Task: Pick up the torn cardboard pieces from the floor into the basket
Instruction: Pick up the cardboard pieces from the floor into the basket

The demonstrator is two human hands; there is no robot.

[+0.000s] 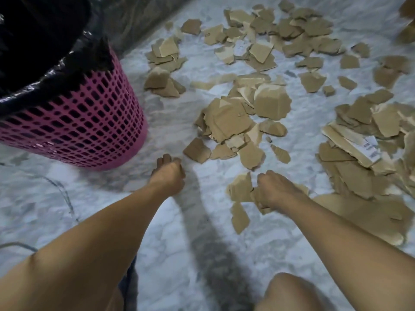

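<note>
Several torn brown cardboard pieces [233, 122] lie scattered over the white marble floor, from the middle to the far right. A pink perforated basket [89, 122] lined with a black plastic bag [45, 41] stands at the left. My right hand [276, 187] is closed around a bunch of cardboard pieces [241, 187] low over the floor. My left hand [169, 173] hangs between the basket and the nearest piece [197, 150], fingers curled downward and blurred, with nothing visible in it.
A dark wall base [134, 23] runs along the back left behind the basket. A large cardboard sheet [368, 212] lies under my right forearm. A printed label [370, 149] shows on a heap at the right. My knee [289, 292] is at the bottom.
</note>
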